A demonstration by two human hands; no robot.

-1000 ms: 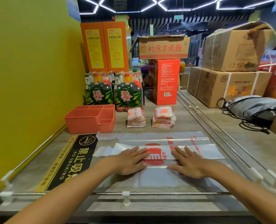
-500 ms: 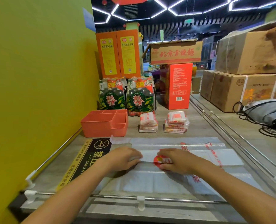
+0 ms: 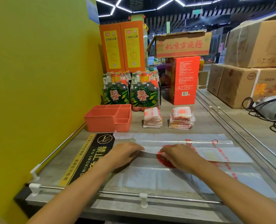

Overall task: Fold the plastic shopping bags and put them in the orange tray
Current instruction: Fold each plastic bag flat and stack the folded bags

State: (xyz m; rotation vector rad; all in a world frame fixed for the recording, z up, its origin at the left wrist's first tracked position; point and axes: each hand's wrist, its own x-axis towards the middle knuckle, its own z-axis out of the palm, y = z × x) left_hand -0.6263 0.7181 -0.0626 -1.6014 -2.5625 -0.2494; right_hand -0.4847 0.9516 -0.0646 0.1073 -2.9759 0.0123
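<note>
At the left of the frame, just above the middle, the orange tray (image 3: 107, 118) stands on the counter (image 3: 203, 125) against the yellow wall (image 3: 37, 78); the compartments I can see into look bare, though the near wall hides their floors, so by my reading no bag has gone in yet. Below it lies a black no-smoking sign (image 3: 92, 157), and the left hand (image 3: 123, 153) sits over the sign's right edge, fingers curled down onto the left end of the plastic shopping bag (image 3: 179, 152), seemingly pinching a raised fold line; exactly how much film it holds I cannot tell. The bag stretches flat across the lower middle of the frame, folded lengthwise into a long strip with its handles reaching toward the tray. Just right of centre the right hand (image 3: 176, 156) presses on the red logo with fingers bent, gripping or pinching the same crease. I judge this bag to be partway through: narrowed, but not yet folded down to a small packet. Above the hands, in the middle of the frame, two stacks of folded bags (image 3: 152, 118) and (image 3: 181, 118) rest on the counter near the tray but outside it, in front of bottle packs (image 3: 129, 92). So the folding looks well advanced, while moving the packets into the tray appears wholly left to do.
</note>
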